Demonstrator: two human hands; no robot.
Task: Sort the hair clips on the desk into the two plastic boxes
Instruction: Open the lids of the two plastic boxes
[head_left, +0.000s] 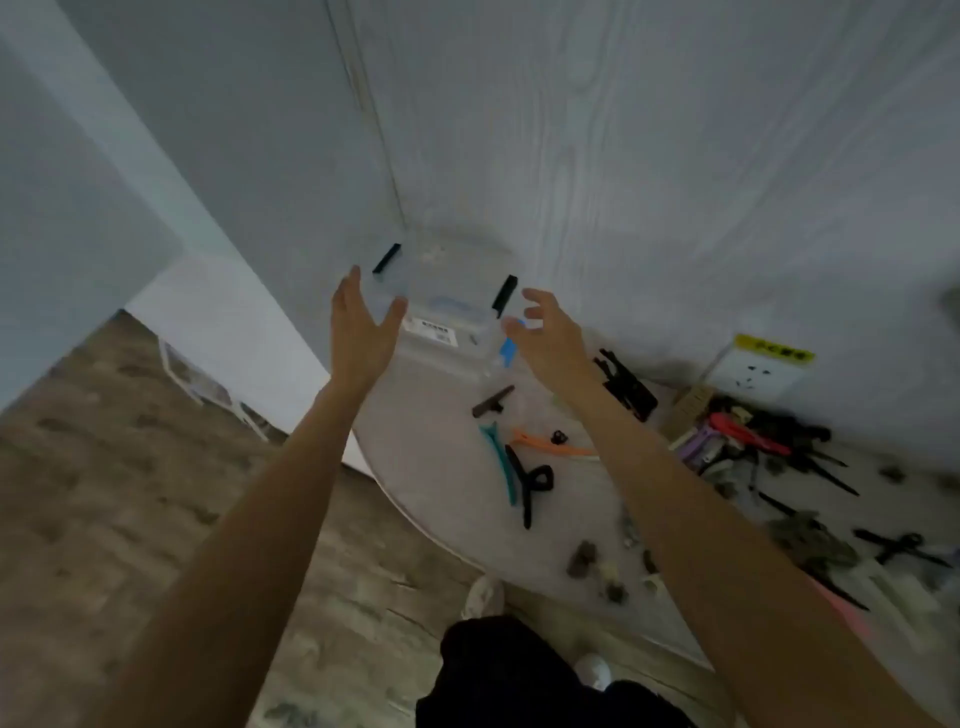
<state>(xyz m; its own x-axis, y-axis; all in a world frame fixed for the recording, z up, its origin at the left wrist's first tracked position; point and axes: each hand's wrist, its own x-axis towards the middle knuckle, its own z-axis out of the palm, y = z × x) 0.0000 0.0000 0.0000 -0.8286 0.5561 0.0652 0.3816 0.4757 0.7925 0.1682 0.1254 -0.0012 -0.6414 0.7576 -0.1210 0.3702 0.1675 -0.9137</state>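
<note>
We have both hands spread and empty, the left hand (363, 332) at nine o'clock and the right hand (545, 338) at three o'clock of the clear plastic box (447, 291), neither plainly touching it. We should close evenly on its two sides below the black latches (387, 258), keeping it level. The hair clips (524, 467) lie scattered on the desk (441, 467) at six o'clock of the box.

Pale wood-grain wall (675, 156) — brown plank floor (104, 493)
</note>
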